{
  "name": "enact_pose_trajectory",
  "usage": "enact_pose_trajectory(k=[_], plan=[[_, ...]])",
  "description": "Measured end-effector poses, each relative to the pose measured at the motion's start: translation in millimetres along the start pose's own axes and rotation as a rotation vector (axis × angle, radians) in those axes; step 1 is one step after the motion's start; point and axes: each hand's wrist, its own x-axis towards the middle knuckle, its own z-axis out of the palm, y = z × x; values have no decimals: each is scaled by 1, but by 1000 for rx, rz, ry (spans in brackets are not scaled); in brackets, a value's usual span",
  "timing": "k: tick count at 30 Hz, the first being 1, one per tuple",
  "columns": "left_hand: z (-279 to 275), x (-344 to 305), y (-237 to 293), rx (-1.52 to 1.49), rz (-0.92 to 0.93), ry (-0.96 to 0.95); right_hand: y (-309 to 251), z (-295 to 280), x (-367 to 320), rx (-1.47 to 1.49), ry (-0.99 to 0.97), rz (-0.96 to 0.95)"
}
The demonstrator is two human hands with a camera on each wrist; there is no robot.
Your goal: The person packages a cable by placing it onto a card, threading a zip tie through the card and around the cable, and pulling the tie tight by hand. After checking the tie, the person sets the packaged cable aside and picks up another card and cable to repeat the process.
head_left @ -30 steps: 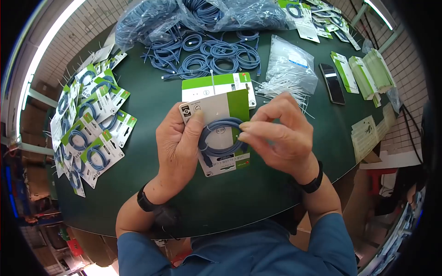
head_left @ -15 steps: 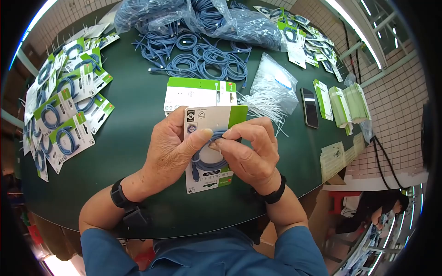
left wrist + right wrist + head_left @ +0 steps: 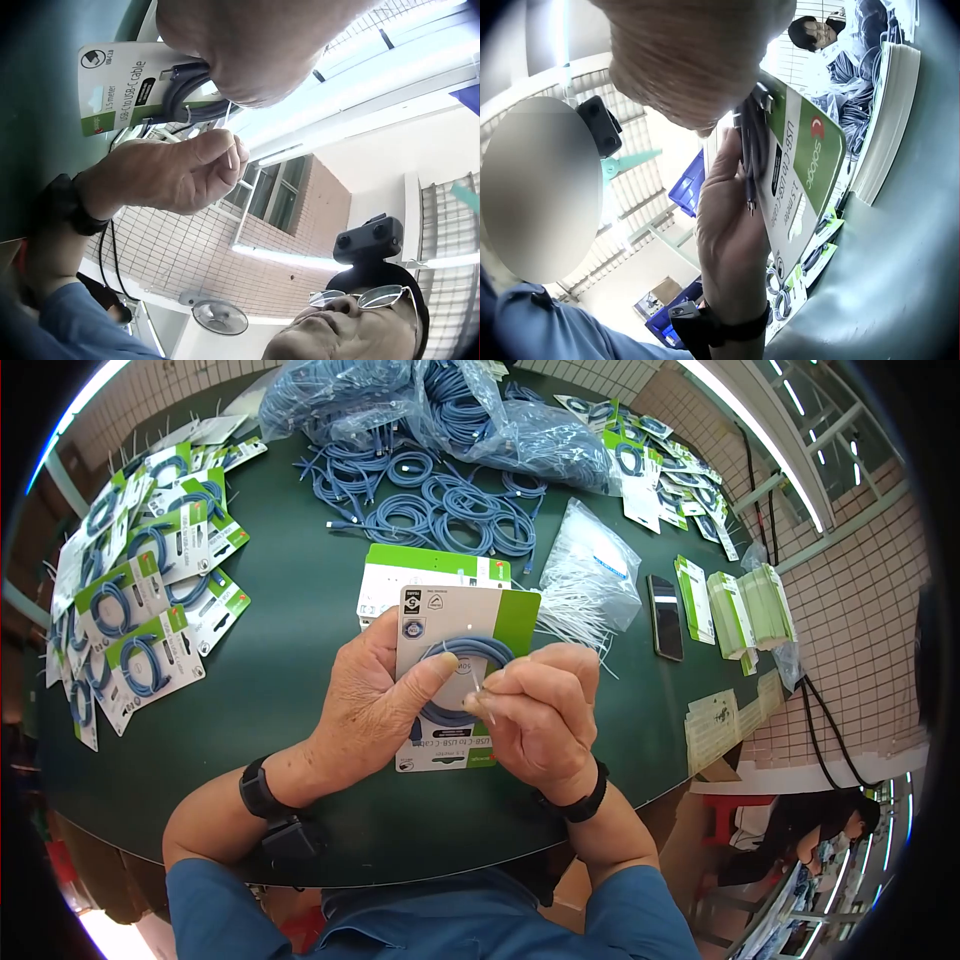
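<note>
My left hand (image 3: 365,680) grips a white and green cable card (image 3: 420,622) near the middle of the head view, its thumb pressing over the coil. Against the card's face lies a coiled blue USB-C cable (image 3: 485,650). The thumb and fingertips of my right hand (image 3: 545,710) pinch a thin white cable tie (image 3: 475,675), which runs up over the coil. In the left wrist view the tie's tail (image 3: 229,154) pokes out between the right thumb and fingers. A cable plug (image 3: 751,202) hangs beside the card's edge in the right wrist view.
Behind the card lies a stack of cards (image 3: 385,580). Loose blue cables (image 3: 460,510) and a plastic bag of cables (image 3: 550,445) sit further back. White ties (image 3: 575,610), a phone (image 3: 665,618) and folded cards (image 3: 765,605) are on the right, finished-looking cable cards (image 3: 150,660) on the left.
My right hand has moved from the coil's right side to its top, then down and away with the tie's tail pinched. The left hand keeps its grip on the card.
</note>
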Motion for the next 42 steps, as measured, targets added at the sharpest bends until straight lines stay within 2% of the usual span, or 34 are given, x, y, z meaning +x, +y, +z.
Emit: enact_pose_trajectory(k=[4, 9, 12, 25, 33, 37, 40, 42], plan=[[-6, 3, -3, -106, -16, 17, -7, -1, -4, 139, -18, 5], [-6, 3, 2, -90, -9, 12, -8, 4, -5, 273, -21, -8], [-6, 3, 3, -122, -14, 20, -6, 8, -7, 356, 1, -68], [-7, 2, -1, -71, -13, 22, -11, 6, -7, 409, -49, 10], [-4, 0, -7, -89, -10, 11, -5, 5, -7, 286, -73, 5], [-3, -2, -9, -108, -32, 1, -4, 6, -5, 274, -35, 39], [0, -6, -13, 13, -41, -35, -4, 9, -7, 450, 124, 220], [3, -8, -13, -7, -58, -35, 0, 7, -7, 428, 114, 236]])
